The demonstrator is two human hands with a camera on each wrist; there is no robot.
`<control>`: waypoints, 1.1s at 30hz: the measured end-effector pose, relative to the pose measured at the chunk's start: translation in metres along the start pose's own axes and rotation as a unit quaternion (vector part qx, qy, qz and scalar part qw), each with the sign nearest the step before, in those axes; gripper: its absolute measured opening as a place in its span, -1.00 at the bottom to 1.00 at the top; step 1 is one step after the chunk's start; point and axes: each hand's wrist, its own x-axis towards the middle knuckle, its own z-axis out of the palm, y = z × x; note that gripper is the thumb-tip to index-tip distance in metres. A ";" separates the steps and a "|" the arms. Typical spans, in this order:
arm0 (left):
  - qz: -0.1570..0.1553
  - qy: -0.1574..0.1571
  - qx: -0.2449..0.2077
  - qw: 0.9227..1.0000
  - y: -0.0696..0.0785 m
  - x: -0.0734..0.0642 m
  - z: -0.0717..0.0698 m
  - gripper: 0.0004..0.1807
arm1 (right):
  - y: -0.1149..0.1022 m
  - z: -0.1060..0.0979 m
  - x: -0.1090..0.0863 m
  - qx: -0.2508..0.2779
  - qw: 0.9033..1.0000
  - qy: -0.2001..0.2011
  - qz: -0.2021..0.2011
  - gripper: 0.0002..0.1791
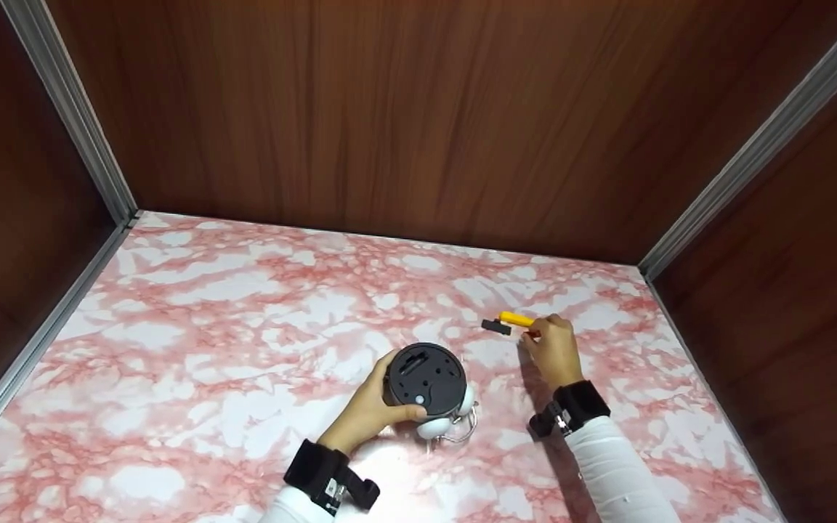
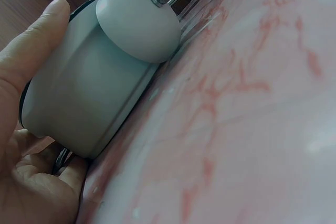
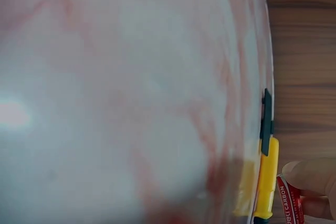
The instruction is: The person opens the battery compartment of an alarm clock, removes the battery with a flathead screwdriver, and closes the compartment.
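Note:
My left hand (image 1: 375,407) grips a twin-bell alarm clock (image 1: 427,379) by its sides, its black back turned up and an empty battery slot showing near the top. In the left wrist view the clock's pale round body and one white bell (image 2: 137,23) lean close over the table. My right hand (image 1: 556,352) pinches a red battery (image 3: 291,200) with lettering on it. Right beside these fingers lies a tool with a yellow handle (image 1: 515,318); its other end is hidden by the hand. A small black battery cover (image 1: 495,327) lies by the handle's tip.
The table (image 1: 208,349) has a red and white marbled top. Dark wood panels (image 1: 389,123) wall it at the back and on both sides, with grey metal rails (image 1: 760,138) at the corners.

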 end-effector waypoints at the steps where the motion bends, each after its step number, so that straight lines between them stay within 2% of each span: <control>1: 0.000 0.000 0.000 1.000 0.000 0.000 0.000 0.25 | 0.002 0.001 0.000 -0.002 1.000 -0.002 0.002 -0.87; 10: 0.001 -0.002 0.005 1.000 0.000 0.000 0.000 0.26 | 0.005 0.004 0.000 -0.004 1.000 -0.011 0.010 -0.88; 19: 0.006 -0.005 -0.014 1.000 -0.001 0.000 0.000 0.24 | 0.006 0.005 0.001 -0.010 0.999 -0.036 0.012 -0.89; 28: 0.005 -0.003 -0.006 1.000 0.000 0.000 0.000 0.24 | 0.011 0.007 0.001 -0.007 1.000 -0.025 -0.008 -0.89; 33: 0.003 -0.004 -0.010 1.000 -0.001 0.000 0.000 0.23 | 0.011 0.008 0.001 -0.002 1.000 -0.028 -0.004 -0.89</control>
